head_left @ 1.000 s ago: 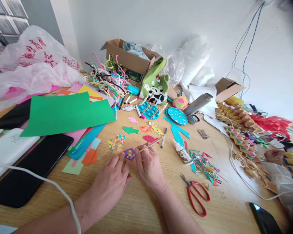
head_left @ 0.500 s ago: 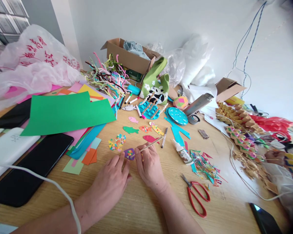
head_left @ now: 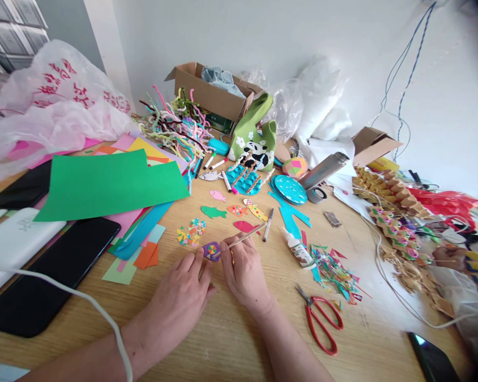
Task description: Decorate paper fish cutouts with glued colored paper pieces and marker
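A small purple paper cutout [head_left: 211, 251] with a multicoloured wedge pattern lies on the table between my hands. My left hand [head_left: 185, 281] has its fingers together, with the tips pressing on the cutout's left edge. In my right hand [head_left: 242, 268] a thin wooden stick [head_left: 247, 234] is pinched like a pen, its lower end by the cutout's right side. Just above lie small confetti-like paper pieces [head_left: 196, 228], a red paper fish [head_left: 246, 227], a green paper fish [head_left: 213, 211] and an orange spotted fish [head_left: 237, 210]. A pen [head_left: 268, 225] rests to the right.
Right of my hands are a glue bottle [head_left: 300, 250], paper scraps [head_left: 336, 270] and red-handled scissors [head_left: 322, 321]. Green card [head_left: 111, 185] and a black phone [head_left: 51, 281] lie left; a white cable [head_left: 83, 297] crosses my left forearm. Another person's hand [head_left: 448, 257] shows far right.
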A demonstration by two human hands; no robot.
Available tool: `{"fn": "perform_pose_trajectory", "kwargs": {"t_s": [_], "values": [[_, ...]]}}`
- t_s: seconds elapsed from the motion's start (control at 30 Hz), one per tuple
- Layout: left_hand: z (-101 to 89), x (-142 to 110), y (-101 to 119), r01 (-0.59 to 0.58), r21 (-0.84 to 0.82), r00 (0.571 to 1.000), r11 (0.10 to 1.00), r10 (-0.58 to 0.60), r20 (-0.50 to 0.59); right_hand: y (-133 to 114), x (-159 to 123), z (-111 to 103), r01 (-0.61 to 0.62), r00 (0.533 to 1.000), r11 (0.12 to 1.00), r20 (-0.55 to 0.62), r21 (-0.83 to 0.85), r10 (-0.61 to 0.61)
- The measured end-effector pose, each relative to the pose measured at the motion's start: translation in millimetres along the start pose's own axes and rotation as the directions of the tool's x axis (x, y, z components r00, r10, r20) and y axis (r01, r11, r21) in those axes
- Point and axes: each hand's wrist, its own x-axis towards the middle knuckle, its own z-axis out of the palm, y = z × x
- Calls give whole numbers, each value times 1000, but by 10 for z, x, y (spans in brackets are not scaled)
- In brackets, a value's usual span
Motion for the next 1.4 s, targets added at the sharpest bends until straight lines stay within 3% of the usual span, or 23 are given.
{"fn": "perform_pose_trajectory", "kwargs": {"t_s": [0.73,1.4], "values": [[6,25,-2,-24,24,1000,999,25,-19,10,-7,11,0,1000,1000,3,-8,0],[12,44,6,47,-80,999,996,-48,-18,40,-16,11,-68,998,995,-4,71,68]]}}
